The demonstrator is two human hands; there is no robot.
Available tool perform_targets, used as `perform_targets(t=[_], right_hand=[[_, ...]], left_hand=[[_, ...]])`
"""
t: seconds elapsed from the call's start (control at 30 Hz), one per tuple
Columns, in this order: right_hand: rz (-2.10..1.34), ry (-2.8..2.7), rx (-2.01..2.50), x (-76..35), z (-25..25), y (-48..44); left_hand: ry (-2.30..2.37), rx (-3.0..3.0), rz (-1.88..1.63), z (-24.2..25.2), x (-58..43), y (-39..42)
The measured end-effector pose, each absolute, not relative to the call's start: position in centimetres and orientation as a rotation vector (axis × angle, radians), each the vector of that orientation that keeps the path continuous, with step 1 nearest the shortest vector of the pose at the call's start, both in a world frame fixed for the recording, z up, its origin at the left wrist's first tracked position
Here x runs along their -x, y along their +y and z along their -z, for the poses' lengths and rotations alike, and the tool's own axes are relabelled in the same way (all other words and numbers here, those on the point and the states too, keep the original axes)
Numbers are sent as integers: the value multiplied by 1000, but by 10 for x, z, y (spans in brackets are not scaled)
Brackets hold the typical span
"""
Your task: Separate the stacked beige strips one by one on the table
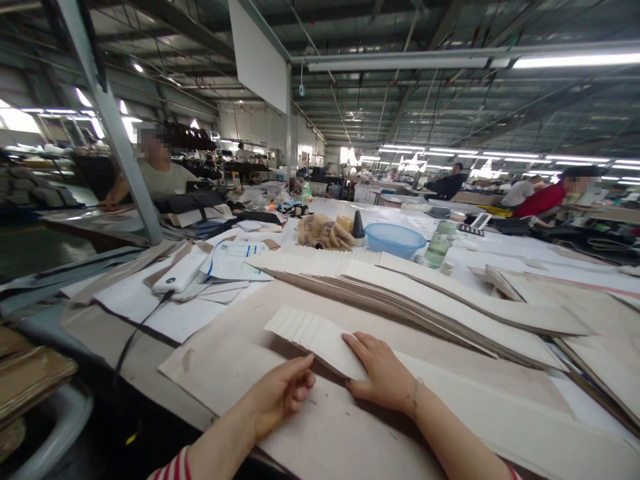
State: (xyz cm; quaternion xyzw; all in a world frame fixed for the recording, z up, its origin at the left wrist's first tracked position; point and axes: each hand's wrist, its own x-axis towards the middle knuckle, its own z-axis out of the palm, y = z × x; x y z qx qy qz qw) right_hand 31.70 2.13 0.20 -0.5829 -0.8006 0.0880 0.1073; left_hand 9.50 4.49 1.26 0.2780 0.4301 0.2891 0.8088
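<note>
My right hand [383, 373] lies across a fanned stack of long off-white strips [310, 337], which look like card or backed fabric. Its fingers reach over the top and its thumb sits at the near edge, closed on the strips. Just left of it, my left hand [285, 393] has its fingers curled in. The thumb side is close to the stack's near edge; whether it touches cannot be made out. Nothing shows inside that hand. Behind both hands rests a larger stepped stack of similar strips [400, 290] with brown undersides.
Beyond the stacks are a blue basin [395, 239], a clear bottle [440, 245], a dark cone [358, 228] and patterned tan gloves [325, 232]. A white power bank [183, 270] with a black cable lies left. A metal post [113, 127] rises there. Other people sit farther off.
</note>
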Motion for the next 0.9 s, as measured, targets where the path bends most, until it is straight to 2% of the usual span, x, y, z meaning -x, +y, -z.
perform_targets(t=[0.13, 0.3, 0.47, 0.73, 0.9], right_hand=[[-276, -2318, 1633, -321, 0, 23], [-293, -2274, 1540, -324, 0, 25], [-250, -2287, 1621, -326, -4, 17], [538, -2100, 1865, -388, 24, -52], [789, -2025, 1881, -479, 52, -105]], left_hand=[[1029, -1095, -687, -4, -121, 51], [777, -697, -665, 1, -159, 51], [844, -564, -798, -1, -179, 49], [810, -494, -908, -26, -185, 53], [700, -532, -890, -53, -196, 63]])
